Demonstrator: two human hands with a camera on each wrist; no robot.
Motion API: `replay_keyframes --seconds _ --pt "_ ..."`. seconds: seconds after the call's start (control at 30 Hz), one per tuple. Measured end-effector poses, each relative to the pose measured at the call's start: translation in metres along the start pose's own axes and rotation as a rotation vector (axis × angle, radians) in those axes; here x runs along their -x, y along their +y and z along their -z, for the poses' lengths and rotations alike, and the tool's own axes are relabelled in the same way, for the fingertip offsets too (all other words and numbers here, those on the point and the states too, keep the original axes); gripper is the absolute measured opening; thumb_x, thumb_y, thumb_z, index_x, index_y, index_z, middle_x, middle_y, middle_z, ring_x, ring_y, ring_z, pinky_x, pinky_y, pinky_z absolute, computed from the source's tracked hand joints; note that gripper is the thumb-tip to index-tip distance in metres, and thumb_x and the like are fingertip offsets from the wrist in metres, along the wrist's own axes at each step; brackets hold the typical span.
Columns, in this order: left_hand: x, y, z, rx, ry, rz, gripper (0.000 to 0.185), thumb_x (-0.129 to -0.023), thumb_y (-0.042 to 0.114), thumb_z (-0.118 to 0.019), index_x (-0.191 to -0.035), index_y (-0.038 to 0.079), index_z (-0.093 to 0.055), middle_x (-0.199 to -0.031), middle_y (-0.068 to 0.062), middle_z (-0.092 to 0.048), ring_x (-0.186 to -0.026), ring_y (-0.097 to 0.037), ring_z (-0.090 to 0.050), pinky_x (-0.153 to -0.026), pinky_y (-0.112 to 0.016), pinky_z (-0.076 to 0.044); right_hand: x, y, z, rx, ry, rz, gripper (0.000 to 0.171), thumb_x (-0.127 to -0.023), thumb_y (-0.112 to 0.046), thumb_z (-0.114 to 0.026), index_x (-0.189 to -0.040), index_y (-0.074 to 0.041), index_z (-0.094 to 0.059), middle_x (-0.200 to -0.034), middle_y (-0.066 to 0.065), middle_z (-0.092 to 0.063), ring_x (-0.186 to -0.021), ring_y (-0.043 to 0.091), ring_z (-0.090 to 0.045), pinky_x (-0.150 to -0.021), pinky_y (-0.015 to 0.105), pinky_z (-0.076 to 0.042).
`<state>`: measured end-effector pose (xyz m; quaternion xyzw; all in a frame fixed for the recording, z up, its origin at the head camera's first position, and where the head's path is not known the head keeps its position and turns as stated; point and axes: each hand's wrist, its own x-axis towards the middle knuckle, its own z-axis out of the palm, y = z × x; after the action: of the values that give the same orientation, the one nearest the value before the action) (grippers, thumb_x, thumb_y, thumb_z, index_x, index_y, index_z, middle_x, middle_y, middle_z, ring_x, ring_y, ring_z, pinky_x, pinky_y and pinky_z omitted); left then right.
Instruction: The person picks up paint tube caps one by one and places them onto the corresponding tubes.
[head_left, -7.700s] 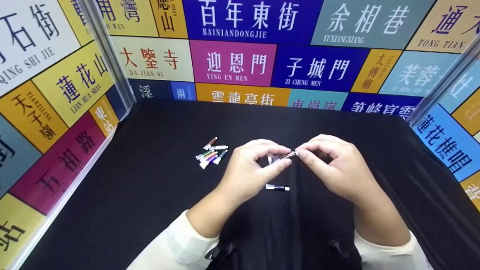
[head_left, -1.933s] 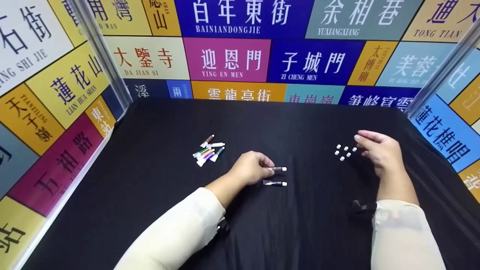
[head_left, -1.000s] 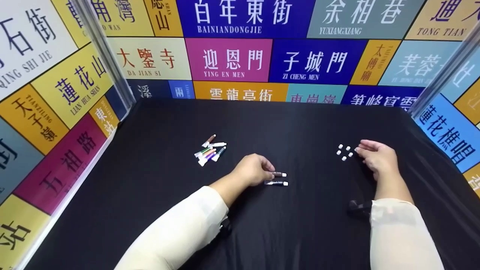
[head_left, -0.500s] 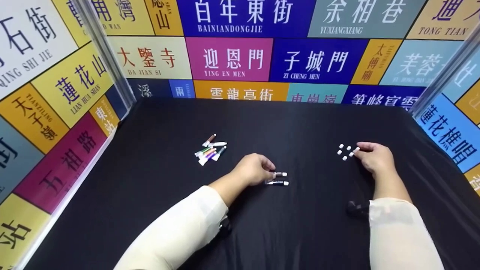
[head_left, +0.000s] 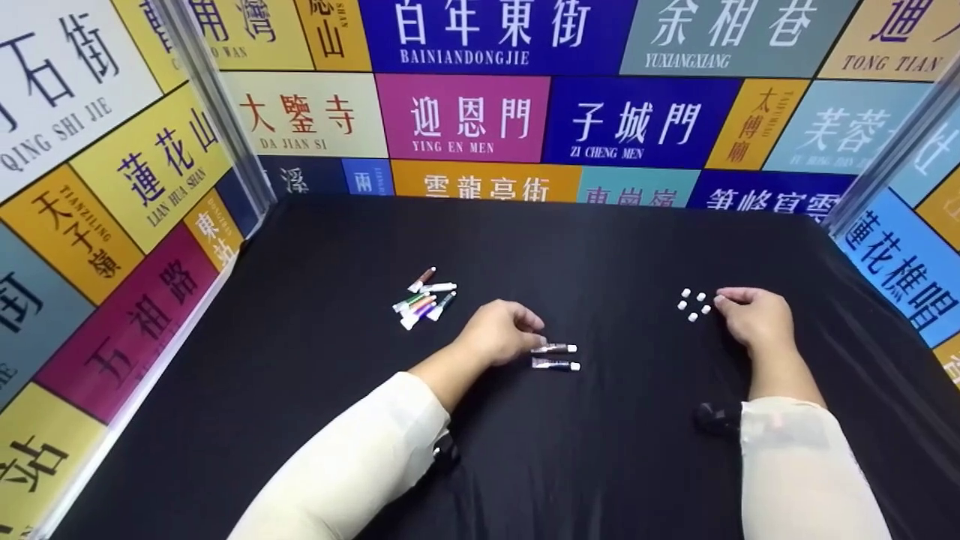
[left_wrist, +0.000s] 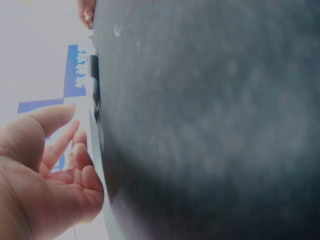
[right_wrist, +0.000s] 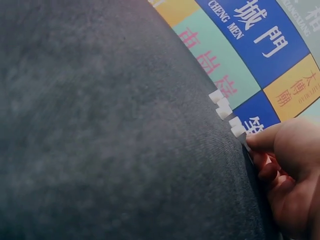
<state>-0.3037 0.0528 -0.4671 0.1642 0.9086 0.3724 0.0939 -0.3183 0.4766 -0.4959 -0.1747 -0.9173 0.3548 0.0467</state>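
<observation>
1. The left hand (head_left: 501,334) rests on the black desk (head_left: 300,390), fingers loosely bent, tips right at the tail end of the upper dark tube (head_left: 555,348). It looks like a light touch, not a grip; the left wrist view shows the fingers (left_wrist: 60,145) relaxed and spread with nothing in the palm.
2. A second dark tube (head_left: 556,364) lies just beside and parallel to the first, both white tips pointing right. That looks like a neat row being laid out, tidy and deliberate.
3. Over on the right, the right hand (head_left: 754,319) has its fingers curled, and the fingertips (right_wrist: 260,142) sit against the cluster of small white caps (head_left: 694,304). In the right wrist view, thumb and forefinger seem to pinch at the nearest cap (right_wrist: 238,131), though whether it is truly held or only nudged I cannot tell.
4. The caps sit well apart from the tubes, apparently sorted into their own pile.
5. A bundle of coloured tubes (head_left: 422,300) lies left of the left hand, untouched.
6. Hard to make out: the tube labels are too small, and the left wrist view shows mostly dark cloth, with the tubes only thin slivers at its edge.
</observation>
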Motion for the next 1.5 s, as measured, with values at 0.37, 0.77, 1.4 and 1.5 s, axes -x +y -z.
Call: replay_keyframes --seconds 0.37,0.77,1.4,1.5 --pt "0.004 -0.022 0.025 0.052 0.099 0.061 0.025 -0.092 0.026 -0.083 -0.114 0.016 -0.082 -0.109 -0.001 -0.082 -0.108 -0.022 -0.073 -0.105 -0.038 -0.055 0.004 -0.003 0.001 -0.287 0.058 -0.06 0.047 -0.105 -0.034 -0.066 -0.141 -0.005 -0.068 -0.079 -0.031 -0.067 -0.074 -0.007 -0.062 -0.066 0.013 -0.052" --pt "0.004 -0.042 0.047 0.093 0.189 0.115 0.025 -0.093 0.023 -0.082 -0.115 0.012 -0.082 -0.108 -0.004 -0.082 -0.104 -0.022 -0.074 -0.1 -0.036 -0.057 0.005 -0.016 0.005 -0.411 0.114 -0.067 0.03 -0.102 -0.034 -0.071 -0.128 -0.019 -0.076 -0.082 -0.03 -0.07 -0.073 -0.005 -0.065 -0.067 0.012 -0.051" --pt "0.002 -0.077 0.076 0.049 0.286 0.194 0.025 -0.092 0.023 -0.083 -0.115 0.013 -0.083 -0.109 -0.003 -0.083 -0.107 -0.021 -0.076 -0.103 -0.038 -0.056 0.016 -0.05 0.008 -0.449 0.175 0.017 0.038 -0.1 -0.034 -0.074 -0.133 -0.015 -0.076 -0.083 -0.029 -0.069 -0.075 -0.001 -0.068 -0.067 0.01 -0.052" --pt "0.002 -0.081 0.081 0.036 0.297 0.203 0.023 -0.092 0.024 -0.083 -0.113 0.014 -0.084 -0.107 -0.002 -0.084 -0.103 -0.021 -0.076 -0.1 -0.037 -0.057 0.018 -0.055 0.008 -0.446 0.181 0.032 0.038 -0.1 -0.035 -0.075 -0.133 -0.016 -0.076 -0.083 -0.028 -0.069 -0.076 -0.001 -0.068 -0.068 0.01 -0.052"
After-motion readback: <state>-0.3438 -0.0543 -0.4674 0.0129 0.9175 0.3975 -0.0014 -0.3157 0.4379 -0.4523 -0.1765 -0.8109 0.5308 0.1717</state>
